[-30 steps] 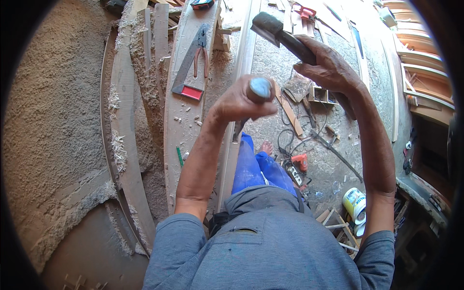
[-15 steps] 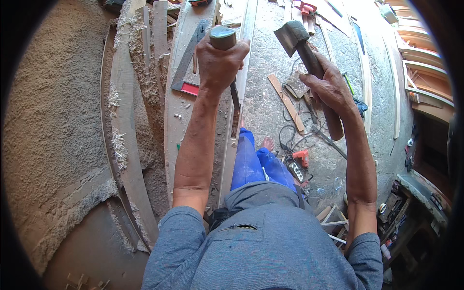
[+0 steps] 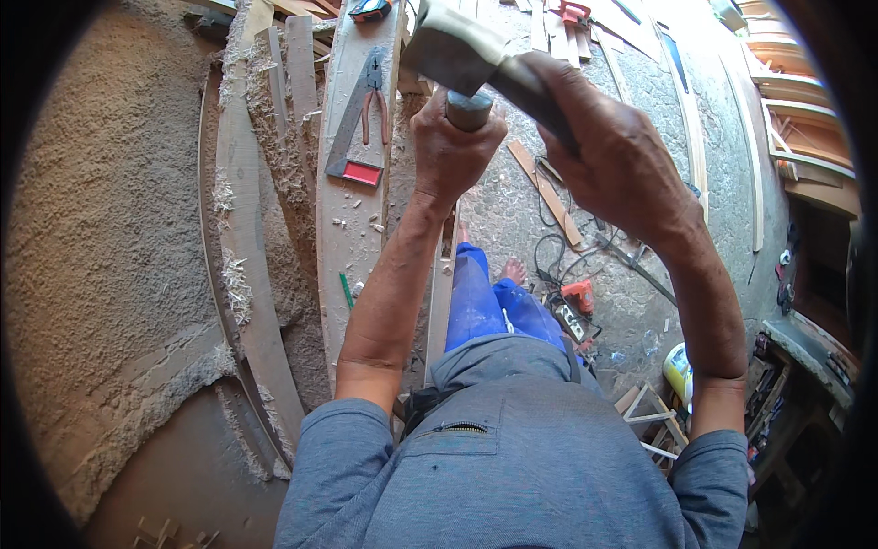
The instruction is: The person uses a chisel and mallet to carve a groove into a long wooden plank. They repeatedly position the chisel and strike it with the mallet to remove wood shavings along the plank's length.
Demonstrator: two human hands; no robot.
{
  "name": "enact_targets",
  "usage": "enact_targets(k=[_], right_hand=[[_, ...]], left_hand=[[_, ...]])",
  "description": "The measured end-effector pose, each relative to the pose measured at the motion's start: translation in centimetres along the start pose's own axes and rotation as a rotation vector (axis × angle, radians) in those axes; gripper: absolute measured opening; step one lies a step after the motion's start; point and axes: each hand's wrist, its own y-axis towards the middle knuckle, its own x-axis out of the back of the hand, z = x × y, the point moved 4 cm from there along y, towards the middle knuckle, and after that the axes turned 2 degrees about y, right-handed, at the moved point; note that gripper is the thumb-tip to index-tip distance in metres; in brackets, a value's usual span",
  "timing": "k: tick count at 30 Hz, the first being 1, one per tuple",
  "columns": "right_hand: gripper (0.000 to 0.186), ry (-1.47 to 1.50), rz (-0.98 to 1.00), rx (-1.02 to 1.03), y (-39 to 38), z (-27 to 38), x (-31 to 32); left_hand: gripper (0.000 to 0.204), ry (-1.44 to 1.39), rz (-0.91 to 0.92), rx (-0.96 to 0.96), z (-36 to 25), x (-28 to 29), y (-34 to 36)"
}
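Observation:
My left hand [image 3: 450, 157] is closed around the handle of a chisel [image 3: 469, 112], whose butt end points up. Hidden below that fist is the chisel's blade. Gripped in my right hand [image 3: 626, 156] is the dark handle of a hammer [image 3: 455, 48] with a broad metal head. The hammer head hangs right over the chisel's butt; whether they touch, I cannot tell. Beneath my left hand runs a long wooden beam [image 3: 440, 316] with a narrow slot cut in it.
On a board [image 3: 340, 240] to the left lie a try square [image 3: 358, 172], pliers [image 3: 376, 102], a tape measure [image 3: 370, 10], a green stick [image 3: 347, 290] and wood chips. A red power tool [image 3: 578, 293], a power strip [image 3: 569, 320] and cords rest on the floor. Long timbers [image 3: 233, 183] stand farther left.
My right hand has swung the hammer up and left, over the chisel. My left hand sits slightly lower and farther right in view, still holding the chisel. The pliers have come into sight.

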Motion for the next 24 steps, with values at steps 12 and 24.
enact_targets(k=[12,24], right_hand=[[0.051,0.201,-0.092,-0.105,0.8,-0.5,1.3],[0.045,0.192,0.167,-0.266,-0.3,-4.5,-1.7]], left_hand=[[0.016,-0.021,-0.008,0.132,1.7,-0.6,-0.2],[0.016,0.014,0.106,0.435,7.1,-2.4,2.8]])
